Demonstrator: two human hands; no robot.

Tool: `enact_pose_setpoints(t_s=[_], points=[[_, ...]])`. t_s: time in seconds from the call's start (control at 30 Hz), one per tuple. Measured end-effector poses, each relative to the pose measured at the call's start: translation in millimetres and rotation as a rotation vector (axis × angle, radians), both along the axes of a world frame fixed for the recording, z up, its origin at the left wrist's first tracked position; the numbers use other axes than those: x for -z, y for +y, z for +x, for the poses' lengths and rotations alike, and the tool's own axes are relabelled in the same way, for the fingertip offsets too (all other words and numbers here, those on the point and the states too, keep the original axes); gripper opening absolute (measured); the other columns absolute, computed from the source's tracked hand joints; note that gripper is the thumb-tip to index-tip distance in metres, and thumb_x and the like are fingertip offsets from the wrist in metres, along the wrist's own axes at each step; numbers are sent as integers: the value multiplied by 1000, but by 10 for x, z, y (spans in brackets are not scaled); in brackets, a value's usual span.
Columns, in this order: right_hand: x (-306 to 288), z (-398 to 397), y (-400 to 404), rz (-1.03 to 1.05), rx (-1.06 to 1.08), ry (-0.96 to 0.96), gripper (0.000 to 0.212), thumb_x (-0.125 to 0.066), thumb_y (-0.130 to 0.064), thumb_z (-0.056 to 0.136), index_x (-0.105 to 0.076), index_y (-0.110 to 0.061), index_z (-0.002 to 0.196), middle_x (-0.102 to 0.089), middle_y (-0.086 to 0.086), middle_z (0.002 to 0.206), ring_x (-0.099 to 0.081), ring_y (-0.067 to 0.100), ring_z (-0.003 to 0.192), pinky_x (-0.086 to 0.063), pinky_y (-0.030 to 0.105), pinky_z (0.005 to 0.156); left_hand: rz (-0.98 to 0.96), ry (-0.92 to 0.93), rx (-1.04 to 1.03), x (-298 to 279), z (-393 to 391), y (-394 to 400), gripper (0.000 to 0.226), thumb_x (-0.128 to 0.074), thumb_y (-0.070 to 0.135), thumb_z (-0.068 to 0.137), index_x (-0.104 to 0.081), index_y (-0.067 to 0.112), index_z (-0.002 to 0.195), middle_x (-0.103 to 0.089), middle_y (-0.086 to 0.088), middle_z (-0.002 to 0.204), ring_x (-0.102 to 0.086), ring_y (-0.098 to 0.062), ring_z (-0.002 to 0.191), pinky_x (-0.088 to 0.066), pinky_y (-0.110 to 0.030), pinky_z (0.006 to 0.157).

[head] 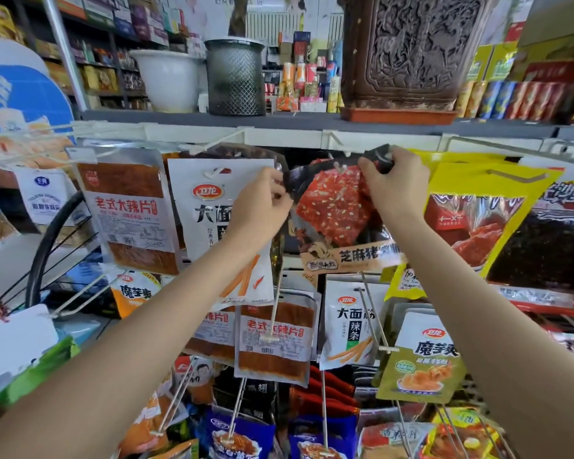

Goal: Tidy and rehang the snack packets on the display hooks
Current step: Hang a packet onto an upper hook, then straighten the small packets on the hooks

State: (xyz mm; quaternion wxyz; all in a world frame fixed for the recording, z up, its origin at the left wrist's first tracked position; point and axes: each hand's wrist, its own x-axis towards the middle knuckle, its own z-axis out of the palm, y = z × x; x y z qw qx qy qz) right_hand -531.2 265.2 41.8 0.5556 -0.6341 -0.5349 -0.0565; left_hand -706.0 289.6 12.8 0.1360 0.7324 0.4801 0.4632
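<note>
A black snack packet with red sesame meat pictured (pixel 337 210) hangs tilted under the top shelf rail. My left hand (pixel 262 207) pinches its upper left corner. My right hand (pixel 393 183) grips its upper right edge near a white display hook (pixel 340 150). The hook's tip pokes through near the packet's top. To the left a white packet with black characters (pixel 212 210) hangs on its own hook. A yellow packet (pixel 478 220) hangs to the right.
Several more packets hang on lower hooks: orange-brown ones (pixel 275 339), a white one (pixel 348 329) and a green one (pixel 418 372). Long hook prongs (pixel 368 313) stick out toward me. Above, the shelf (pixel 279 120) bears a white pot, a mesh bin and a carved brown planter.
</note>
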Motion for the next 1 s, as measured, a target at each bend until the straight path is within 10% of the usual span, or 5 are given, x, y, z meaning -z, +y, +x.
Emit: enact_pose_setpoints(t_s=[0.2, 0.33, 0.53, 0.7, 1.0], points=[[160, -113, 37, 133, 170, -204, 33, -52, -6, 82, -48, -9, 115, -49, 14, 117, -46, 31, 108, -38, 39, 82, 331, -157, -194, 423, -548, -45, 30, -54, 1, 83, -49, 5, 113, -49, 2, 107, -48, -9, 91, -41, -16, 79], [461, -339, -162, 334, 114, -174, 29, -42, -7, 76, -54, -2, 102, -49, 20, 108, -47, 33, 98, -38, 41, 78, 234, -342, -268, 481, -940, 139, 44, -64, 12, 81, -41, 4, 118, -45, -7, 116, -47, -13, 99, -36, -7, 81], [744, -871, -229, -73, -291, -361, 32, -54, 0, 81, -50, -1, 113, -48, 15, 111, -46, 27, 98, -38, 29, 84, 50, -551, -59, 395, -1083, 189, 21, -65, 21, 84, -52, 25, 101, -61, 10, 94, -58, -2, 82, -46, -25, 75], [612, -1168, -143, -444, -397, 26, 59, -60, -32, 87, -34, -9, 134, -47, 9, 132, -48, 26, 119, -42, 41, 100, 32, -457, 203, 265, -1166, -218, 13, -58, 11, 88, -61, 22, 96, -61, 19, 85, -59, 12, 69, -46, -10, 63], [543, -1342, -338, -435, -821, 790, 51, -51, -52, 89, -59, -13, 121, -66, 9, 106, -63, 24, 92, -50, 29, 77, 84, -236, 641, 1, -1126, -894, 24, -57, 17, 87, -55, 37, 100, -65, 13, 96, -62, 1, 88, -50, -17, 75]])
